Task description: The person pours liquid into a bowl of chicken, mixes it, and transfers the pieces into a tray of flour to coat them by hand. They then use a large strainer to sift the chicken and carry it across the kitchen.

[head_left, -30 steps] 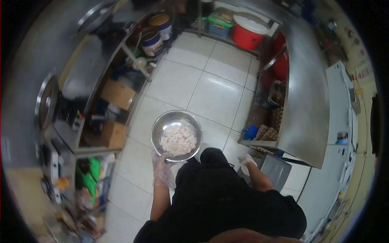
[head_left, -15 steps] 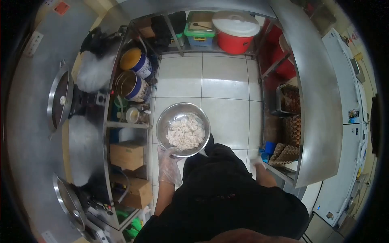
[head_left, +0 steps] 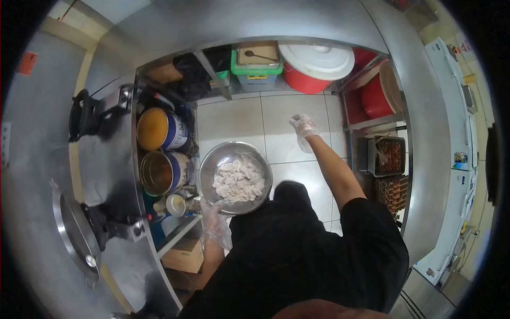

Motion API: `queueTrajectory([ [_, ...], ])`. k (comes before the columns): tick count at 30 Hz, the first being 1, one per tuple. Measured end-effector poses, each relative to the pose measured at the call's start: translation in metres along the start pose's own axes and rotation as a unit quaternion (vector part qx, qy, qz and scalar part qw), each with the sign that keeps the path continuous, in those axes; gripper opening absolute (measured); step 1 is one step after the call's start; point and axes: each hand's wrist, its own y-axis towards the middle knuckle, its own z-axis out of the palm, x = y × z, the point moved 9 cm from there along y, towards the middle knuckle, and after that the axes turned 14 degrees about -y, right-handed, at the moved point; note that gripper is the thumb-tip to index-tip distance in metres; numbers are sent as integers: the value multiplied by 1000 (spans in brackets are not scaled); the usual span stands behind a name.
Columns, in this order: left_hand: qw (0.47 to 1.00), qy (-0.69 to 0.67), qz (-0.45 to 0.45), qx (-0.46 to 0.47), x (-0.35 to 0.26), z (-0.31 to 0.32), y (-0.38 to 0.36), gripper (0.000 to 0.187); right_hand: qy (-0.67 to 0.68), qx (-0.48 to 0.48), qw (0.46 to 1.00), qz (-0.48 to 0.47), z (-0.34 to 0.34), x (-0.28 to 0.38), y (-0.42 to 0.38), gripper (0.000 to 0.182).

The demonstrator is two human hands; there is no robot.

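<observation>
My left hand [head_left: 215, 219], in a clear plastic glove, grips the near rim of a steel mixing bowl [head_left: 207, 175]. Inside the bowl lies a heap of pale, flour-coated pieces [head_left: 239, 181]; what they are under the coating I cannot make out. My right hand [head_left: 304, 127], also gloved, is stretched forward over the tiled floor, apart from the bowl and to its upper right. Its fingers are loosely bent and somewhat apart, with nothing visible in them.
Steel counters surround the floor. Ahead, under the counter, sit a green-lidded box [head_left: 257, 63] with a dark spoon on top and a red bucket [head_left: 305, 80] with a white lid. Large tins [head_left: 156, 173] stand at left. Egg trays [head_left: 392, 192] fill the right shelf.
I have moved forward, closer to the far counter, with the bowl still in my left hand. My right arm has swung from beside my body to out in front.
</observation>
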Motion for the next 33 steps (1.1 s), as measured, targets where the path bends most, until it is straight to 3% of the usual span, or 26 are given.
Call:
queueTrajectory([
  [4, 998, 51, -23, -2, -23, 42, 89, 77, 0, -38, 999, 6, 78, 3, 146, 45],
  [5, 998, 53, -14, -9, -38, 52, 98, 77, 5, -32, 999, 11, 58, 31, 158, 45],
  [6, 995, 96, 0, -36, -57, 72, 115, 77, -59, 5, 998, -26, 35, 89, 189, 42],
  [7, 990, 130, 20, -52, -49, 54, 120, 77, -128, 29, 989, -68, 12, 123, 190, 39],
  [10, 989, 140, 16, -34, -55, 48, 162, 77, -202, 27, 972, -117, 25, 162, 270, 32],
  [14, 994, 95, 3, -45, -56, 129, 180, 79, -165, 64, 977, -117, 45, 150, 276, 32],
  [16, 982, 85, -24, -167, -54, 115, 190, 80, -146, 90, 979, -110, 50, 147, 276, 31],
  [19, 981, 57, -53, -179, -64, 164, 226, 80, -137, 118, 976, -119, 57, 147, 272, 31],
  [20, 981, 84, -39, -171, -64, 147, 232, 80, -133, 125, 976, -122, 58, 147, 270, 31],
  [25, 981, 103, -42, -161, -83, 205, 253, 82, -118, 140, 977, -112, 61, 142, 264, 30],
  [29, 989, 78, -78, -102, -88, 235, 250, 79, -140, 88, 983, -85, 45, 139, 258, 30],
  [31, 990, 65, -114, -56, -83, 217, 253, 76, -158, 46, 985, -51, 30, 135, 255, 30],
  [32, 989, 108, -95, -30, -88, 214, 257, 76, -94, 23, 995, -17, -33, 138, 191, 32],
  [33, 986, 151, -75, 3, -93, 213, 260, 76, -92, 146, 984, 40, -33, 116, 141, 34],
])
